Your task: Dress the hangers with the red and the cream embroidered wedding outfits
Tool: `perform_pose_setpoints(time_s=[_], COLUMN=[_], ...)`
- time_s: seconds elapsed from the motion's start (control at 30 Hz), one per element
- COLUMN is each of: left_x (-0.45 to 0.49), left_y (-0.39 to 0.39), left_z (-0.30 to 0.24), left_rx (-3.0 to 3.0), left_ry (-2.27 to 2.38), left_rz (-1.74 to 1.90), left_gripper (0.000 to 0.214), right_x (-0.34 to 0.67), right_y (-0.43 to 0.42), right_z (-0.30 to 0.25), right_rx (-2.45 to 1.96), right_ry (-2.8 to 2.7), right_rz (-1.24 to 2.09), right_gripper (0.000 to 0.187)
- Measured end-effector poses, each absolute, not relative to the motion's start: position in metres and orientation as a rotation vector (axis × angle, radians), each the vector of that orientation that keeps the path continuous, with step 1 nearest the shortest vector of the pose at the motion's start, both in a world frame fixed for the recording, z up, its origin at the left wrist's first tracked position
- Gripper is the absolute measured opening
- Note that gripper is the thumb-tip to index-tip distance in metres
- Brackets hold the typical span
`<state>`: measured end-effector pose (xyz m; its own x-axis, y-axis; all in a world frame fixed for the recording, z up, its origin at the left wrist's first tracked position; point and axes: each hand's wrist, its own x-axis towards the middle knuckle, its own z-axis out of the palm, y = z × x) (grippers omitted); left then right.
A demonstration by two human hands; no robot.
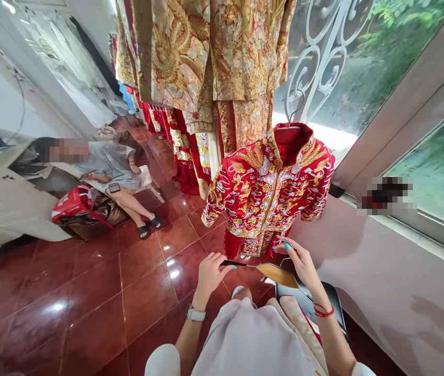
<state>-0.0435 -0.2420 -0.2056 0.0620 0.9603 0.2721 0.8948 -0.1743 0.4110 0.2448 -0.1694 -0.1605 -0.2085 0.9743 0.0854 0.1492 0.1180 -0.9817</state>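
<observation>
The thumb and fingers of your left hand are clamped together on the black end of a thin piece, and a tan, leaf-shaped part stretches from it toward your right. Your right hand is curled near a shiny metal hook, the fingertips meeting around it (how firmly they press, you cannot tell from this angle). The tan part sits between your two hands, in front of your waist and above the floor. A pale watch circles your left wrist and a red bracelet your right one. Under your right forearm you have a dark seat, with cream cloth edged in red just beside it. Straight ahead of your hands hangs a red jacket, thick with gold and silver embroidery, on a wire hanger; above and behind it hang golden garments. A window stands to your right. Well apart, to your left, a person sits near a red bag, dark sandals on their feet.
</observation>
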Motion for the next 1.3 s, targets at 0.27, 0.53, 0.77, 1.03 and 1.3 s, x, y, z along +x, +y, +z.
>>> perform_pose_setpoints(time_s=[0.27,0.53,0.77,1.03,1.3], left_x=[-0.033,-0.031,-0.052,-0.064,-0.051], left_y=[-0.133,-0.009,0.047,0.047,-0.003], left_z=[-0.131,0.002,0.034,0.029,-0.01], left_rx=[2.194,2.212,2.236,2.204,2.126], left_ry=[1.763,1.814,1.87,1.973,2.196], left_rz=[1.084,1.269,1.268,1.239,1.448], left_gripper=[0.03,0.06,0.072,0.06,0.048], right_x=[0.243,0.225,0.194,0.165,0.162], right_y=[-0.084,0.069,0.156,0.137,0.125], right_z=[-0.029,0.116,0.141,0.138,0.107], right_rx=[-1.088,-1.07,-0.959,-1.117,-1.169], right_ry=[-1.681,-1.659,-1.524,-1.392,-1.402], right_rz=[0.733,-0.142,-0.309,-0.231,-0.153], right_gripper=[0.051,0.056,0.059,0.042,0.037])
